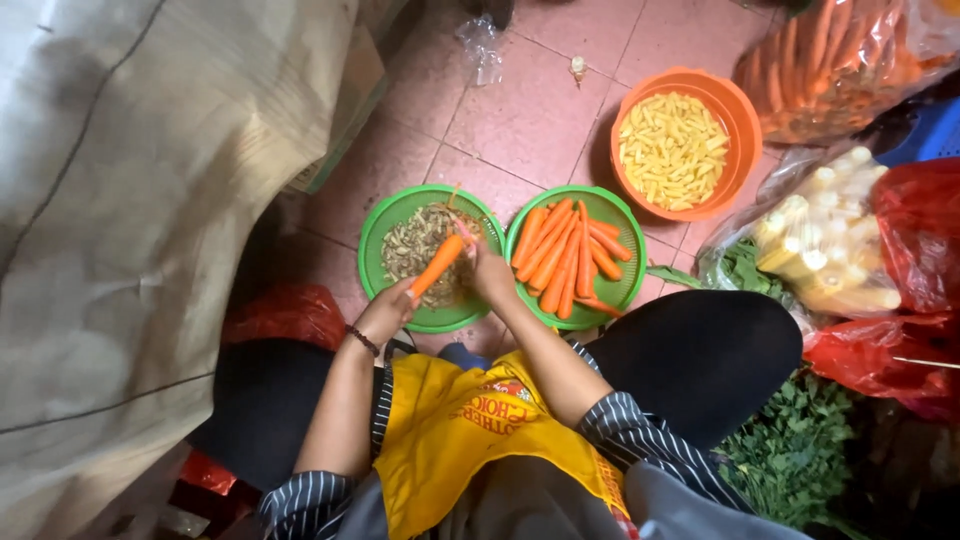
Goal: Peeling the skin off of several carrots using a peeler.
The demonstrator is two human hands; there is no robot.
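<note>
My left hand [388, 310] grips the lower end of an orange carrot [438, 264], held slanting over a green basket [377, 225] filled with brownish peelings. My right hand [490, 270] holds a small peeler [463, 229] against the carrot's upper end. Beside it on the right, a second green basket [632, 290] holds several peeled carrots [566, 255]. I wear a yellow apron [470, 430] and striped sleeves, squatting over the pink tiled floor.
An orange basket [745, 120] of cut yellow pieces stands farther right. Plastic bags of carrots [840, 60], of pale corn [820, 240] and red bags [915, 230] crowd the right side, with leafy greens [790, 450] below. A large pale sack [130, 200] fills the left.
</note>
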